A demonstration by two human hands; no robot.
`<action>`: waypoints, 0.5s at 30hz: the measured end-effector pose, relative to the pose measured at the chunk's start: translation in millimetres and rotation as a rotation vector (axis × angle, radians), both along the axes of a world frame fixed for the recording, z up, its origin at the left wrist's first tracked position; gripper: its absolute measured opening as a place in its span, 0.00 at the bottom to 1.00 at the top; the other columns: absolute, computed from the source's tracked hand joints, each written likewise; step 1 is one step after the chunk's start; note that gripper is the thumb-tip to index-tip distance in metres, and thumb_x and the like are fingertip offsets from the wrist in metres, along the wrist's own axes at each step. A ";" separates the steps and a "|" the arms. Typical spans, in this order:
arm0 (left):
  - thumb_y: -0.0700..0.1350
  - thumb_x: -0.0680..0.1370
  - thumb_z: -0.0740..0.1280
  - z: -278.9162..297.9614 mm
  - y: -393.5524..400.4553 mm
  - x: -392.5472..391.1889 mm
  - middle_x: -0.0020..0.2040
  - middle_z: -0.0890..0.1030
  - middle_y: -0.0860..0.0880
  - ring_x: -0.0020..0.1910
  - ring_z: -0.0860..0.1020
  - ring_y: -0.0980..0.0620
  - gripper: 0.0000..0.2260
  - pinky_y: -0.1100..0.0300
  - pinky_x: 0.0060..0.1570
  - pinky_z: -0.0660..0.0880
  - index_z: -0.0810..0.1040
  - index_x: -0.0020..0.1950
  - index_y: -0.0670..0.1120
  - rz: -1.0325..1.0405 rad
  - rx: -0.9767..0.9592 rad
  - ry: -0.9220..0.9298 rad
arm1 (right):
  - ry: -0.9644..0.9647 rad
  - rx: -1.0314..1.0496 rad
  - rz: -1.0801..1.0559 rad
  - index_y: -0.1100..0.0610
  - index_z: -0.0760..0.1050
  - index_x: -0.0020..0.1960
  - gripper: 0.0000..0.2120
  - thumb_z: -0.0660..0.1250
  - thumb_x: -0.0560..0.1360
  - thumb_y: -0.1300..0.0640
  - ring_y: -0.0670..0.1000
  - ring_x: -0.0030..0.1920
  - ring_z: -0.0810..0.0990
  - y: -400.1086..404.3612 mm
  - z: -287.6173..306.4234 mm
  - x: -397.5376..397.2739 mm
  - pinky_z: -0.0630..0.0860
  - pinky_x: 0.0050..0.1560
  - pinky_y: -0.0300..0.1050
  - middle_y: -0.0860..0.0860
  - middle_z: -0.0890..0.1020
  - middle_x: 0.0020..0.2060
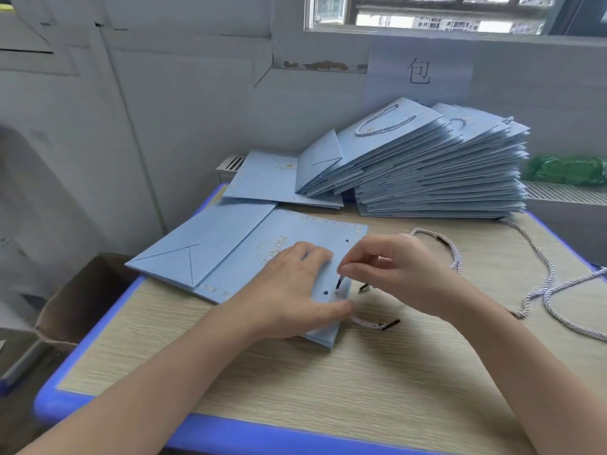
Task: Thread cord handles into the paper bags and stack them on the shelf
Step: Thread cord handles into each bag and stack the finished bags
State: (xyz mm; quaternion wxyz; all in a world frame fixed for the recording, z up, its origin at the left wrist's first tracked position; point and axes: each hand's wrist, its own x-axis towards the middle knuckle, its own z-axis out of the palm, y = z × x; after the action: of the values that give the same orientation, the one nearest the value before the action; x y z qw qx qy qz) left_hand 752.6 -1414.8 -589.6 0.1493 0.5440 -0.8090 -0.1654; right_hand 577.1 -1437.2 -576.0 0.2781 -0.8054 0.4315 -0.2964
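Observation:
A flat light-blue paper bag (230, 254) with gold lettering lies on the table, its punched top edge toward my hands. My left hand (295, 290) presses flat on the bag, thumb at its near corner. My right hand (394, 270) pinches the dark tip of a pale twisted cord (338, 284) at a punched hole. The cord's loop (453, 254) trails behind that hand. A second cord end (377, 324) with a dark tip pokes out from under the bag's near corner.
A tall stack of blue bags (427, 165), some with cord handles, leans at the back of the blue-edged wooden table (328, 389). More loose cords (551, 290) lie at the right. A cardboard box (82, 307) sits left, below the table. A wall and window stand behind.

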 end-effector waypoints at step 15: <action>0.59 0.73 0.66 -3.3 0.5 -2.9 0.60 0.69 0.56 0.60 0.67 0.57 0.22 0.62 0.55 0.63 0.67 0.63 0.52 0.027 -0.051 0.082 | 0.240 -0.279 0.063 0.59 0.78 0.43 0.04 0.66 0.75 0.60 0.35 0.39 0.70 3.6 -7.3 11.5 0.64 0.42 0.28 0.44 0.71 0.37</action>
State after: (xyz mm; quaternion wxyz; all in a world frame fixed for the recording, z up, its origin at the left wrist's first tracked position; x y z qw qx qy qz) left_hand 749.7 -1414.4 -592.9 0.1984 0.5435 -0.7988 -0.1650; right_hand 588.5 -1433.7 -583.3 0.1195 -0.8788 0.3909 -0.2462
